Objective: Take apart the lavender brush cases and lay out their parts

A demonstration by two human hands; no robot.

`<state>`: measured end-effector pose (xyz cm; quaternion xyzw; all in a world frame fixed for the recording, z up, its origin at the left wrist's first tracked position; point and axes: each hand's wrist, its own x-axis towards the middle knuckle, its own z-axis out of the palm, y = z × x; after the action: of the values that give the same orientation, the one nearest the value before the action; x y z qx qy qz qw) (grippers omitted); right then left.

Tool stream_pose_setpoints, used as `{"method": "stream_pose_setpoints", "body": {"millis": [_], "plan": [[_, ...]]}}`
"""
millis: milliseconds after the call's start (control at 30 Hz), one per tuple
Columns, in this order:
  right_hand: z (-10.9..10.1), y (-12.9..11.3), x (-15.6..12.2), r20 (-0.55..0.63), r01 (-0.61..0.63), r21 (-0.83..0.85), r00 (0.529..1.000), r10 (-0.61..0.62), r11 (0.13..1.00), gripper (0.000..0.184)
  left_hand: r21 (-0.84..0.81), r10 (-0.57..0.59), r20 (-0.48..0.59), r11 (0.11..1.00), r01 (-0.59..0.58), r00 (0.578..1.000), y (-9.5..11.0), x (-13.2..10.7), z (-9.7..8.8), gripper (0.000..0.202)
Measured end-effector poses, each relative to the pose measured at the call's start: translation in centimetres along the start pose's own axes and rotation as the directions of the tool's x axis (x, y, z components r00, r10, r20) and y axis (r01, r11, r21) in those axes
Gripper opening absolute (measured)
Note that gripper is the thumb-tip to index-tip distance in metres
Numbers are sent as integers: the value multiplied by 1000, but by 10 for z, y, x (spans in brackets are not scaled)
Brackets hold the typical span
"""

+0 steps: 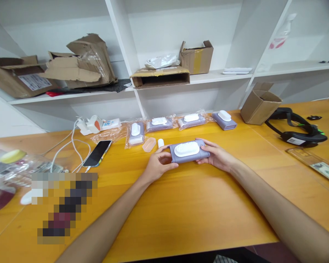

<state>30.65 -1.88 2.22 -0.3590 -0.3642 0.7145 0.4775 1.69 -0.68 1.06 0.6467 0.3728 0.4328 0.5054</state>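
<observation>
Between my two hands is a purple-grey oblong case with a white, knobbly oval piece (pixel 186 149) on its top. My left hand (pixel 159 163) grips its left end, thumb along the near edge. At the other end, my right hand (pixel 214 155) has its fingers closed around the case's right side. The case is held just above the wooden table. A small white cylinder (pixel 160 143) and a translucent pinkish shallow piece (pixel 149 145) are beyond my left hand. What lies under the case is hidden.
Similar cases stand along the back: three in clear plastic, one unwrapped case (pixel 224 121) at right. A phone (pixel 99 153) with a cable, a power strip (pixel 98 125) and a bottle lie left. A cardboard box (pixel 260 104) and black headset (pixel 296 128) are right.
</observation>
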Motion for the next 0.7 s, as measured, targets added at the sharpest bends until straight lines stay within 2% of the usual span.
{"method": "stream_pose_setpoints", "body": {"millis": [100,233,333,400,533,600,700], "plan": [[1,0,0,-4,10,-1,1000,-10,1000,48,-100,-30,91,994,39,995,1,2,-8,33],[1,0,2,-12,26,-2,1000,-26,1000,36,-210,-37,189,975,77,981,-1,4,-16,60],[0,0,2,-22,26,-13,999,-26,1000,37,-189,-14,235,980,59,972,0,4,-16,77],[-1,0,1,-11,16,-19,1000,-16,1000,42,-134,-4,263,990,41,965,4,2,-14,72],[-1,0,-2,41,-18,-37,999,19,999,52,-32,10,316,999,0,949,16,-1,-13,45],[-1,0,-2,50,-23,-42,998,25,999,52,-42,7,360,999,9,933,21,-1,-15,42],[-3,1,-2,55,-22,-45,998,25,999,51,-123,-28,408,989,85,913,24,2,-19,43]]}}
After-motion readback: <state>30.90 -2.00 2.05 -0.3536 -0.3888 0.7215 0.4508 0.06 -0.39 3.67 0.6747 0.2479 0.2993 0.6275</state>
